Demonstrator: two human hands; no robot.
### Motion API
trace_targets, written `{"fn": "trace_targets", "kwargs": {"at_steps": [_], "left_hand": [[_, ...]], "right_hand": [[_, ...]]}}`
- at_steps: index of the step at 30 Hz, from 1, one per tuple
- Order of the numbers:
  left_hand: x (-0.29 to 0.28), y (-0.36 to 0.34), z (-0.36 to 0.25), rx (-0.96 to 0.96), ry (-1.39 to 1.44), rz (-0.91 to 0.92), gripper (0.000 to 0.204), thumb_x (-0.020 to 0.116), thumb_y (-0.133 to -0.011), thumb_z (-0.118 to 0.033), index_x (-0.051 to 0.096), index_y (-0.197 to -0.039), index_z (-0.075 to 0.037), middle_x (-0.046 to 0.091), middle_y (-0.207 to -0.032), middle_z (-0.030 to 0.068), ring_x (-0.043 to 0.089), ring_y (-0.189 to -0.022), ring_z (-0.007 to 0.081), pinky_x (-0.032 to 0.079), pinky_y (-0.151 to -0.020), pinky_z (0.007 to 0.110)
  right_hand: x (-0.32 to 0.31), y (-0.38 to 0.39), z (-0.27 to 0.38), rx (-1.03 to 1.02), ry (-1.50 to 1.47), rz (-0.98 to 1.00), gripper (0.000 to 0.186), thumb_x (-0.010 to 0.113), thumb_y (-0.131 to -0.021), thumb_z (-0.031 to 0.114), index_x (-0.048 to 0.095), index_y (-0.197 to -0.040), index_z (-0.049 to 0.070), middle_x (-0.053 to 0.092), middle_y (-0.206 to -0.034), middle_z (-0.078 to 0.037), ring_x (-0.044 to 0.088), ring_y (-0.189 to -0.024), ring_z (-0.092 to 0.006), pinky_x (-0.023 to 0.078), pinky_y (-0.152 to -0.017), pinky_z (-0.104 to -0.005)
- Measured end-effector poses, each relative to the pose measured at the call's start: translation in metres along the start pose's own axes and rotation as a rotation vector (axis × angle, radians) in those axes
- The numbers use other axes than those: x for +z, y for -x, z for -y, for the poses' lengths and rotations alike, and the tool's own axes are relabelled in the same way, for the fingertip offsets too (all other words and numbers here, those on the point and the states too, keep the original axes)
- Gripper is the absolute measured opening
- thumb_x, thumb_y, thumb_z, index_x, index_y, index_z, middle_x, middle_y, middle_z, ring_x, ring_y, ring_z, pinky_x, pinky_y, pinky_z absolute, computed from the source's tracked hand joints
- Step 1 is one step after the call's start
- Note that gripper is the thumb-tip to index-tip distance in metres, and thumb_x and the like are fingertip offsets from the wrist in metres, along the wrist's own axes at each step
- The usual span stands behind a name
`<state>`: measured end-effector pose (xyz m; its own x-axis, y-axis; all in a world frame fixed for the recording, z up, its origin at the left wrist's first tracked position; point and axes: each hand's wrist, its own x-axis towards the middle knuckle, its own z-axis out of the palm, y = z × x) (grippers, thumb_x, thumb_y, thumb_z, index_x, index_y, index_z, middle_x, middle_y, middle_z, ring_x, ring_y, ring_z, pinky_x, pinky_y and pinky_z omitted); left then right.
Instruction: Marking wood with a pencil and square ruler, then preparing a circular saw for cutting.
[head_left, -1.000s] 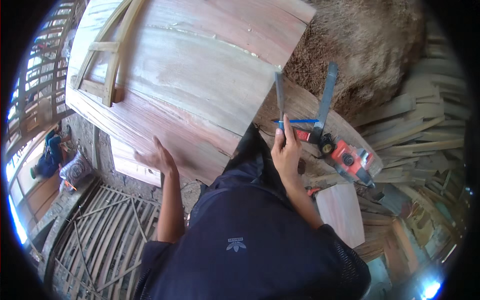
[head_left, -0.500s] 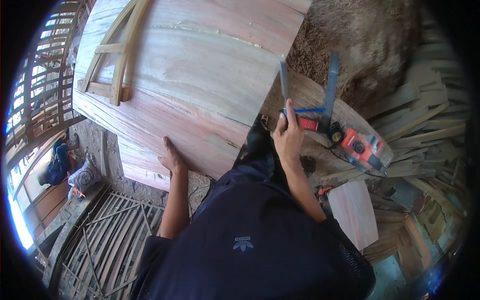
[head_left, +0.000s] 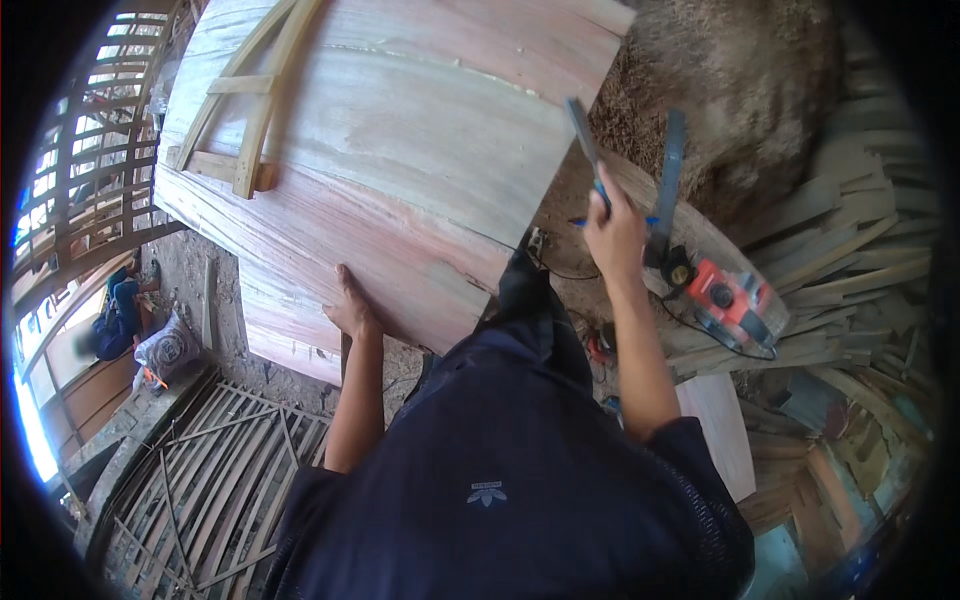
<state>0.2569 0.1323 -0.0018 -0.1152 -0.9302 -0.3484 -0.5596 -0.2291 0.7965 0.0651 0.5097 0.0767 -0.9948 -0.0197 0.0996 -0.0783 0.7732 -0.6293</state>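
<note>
Both hands busy: my left hand [head_left: 350,305] presses flat on the plywood sheet [head_left: 400,150], right hand [head_left: 612,230] fingers gripping a blue-handled tool [head_left: 588,150].

Daylight, fairly bright; blown-out glare at far left edge. Soft shadows under the wooden panel [head_left: 400,150]. Strong fisheye bending, black vignette at rim; slight softness at the edges.
</note>
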Motion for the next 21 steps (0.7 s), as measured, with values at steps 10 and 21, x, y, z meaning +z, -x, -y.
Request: {"fn": "trace_targets", "kwargs": {"at_steps": [10,21], "left_hand": [[0.0,-0.001,0.001,0.005,-0.014,0.014,0.123,0.089,-0.082,-0.056,0.026,-0.152,0.022,0.05,-0.15,0.0358,0.06,-0.131,0.0413,0.051,-0.111,0.044],[-0.001,-0.005,0.004,-0.063,-0.074,-0.013,0.127,0.089,-0.082,-0.059,0.022,-0.153,0.023,0.049,-0.15,0.0367,0.06,-0.13,0.0404,0.051,-0.111,0.044]], "right_hand": [[-0.025,0.014,0.014,0.023,0.14,0.094,0.045,0.062,-0.101,0.014,0.065,-0.146,0.015,0.073,-0.103,-0.021,0.071,-0.093,-0.0423,0.056,-0.079,-0.0507],[0.025,0.04,0.035,0.272,0.091,0.039,0.051,0.063,-0.101,0.01,0.057,-0.152,0.012,0.069,-0.105,-0.023,0.069,-0.092,-0.0433,0.057,-0.076,-0.0506]]}}
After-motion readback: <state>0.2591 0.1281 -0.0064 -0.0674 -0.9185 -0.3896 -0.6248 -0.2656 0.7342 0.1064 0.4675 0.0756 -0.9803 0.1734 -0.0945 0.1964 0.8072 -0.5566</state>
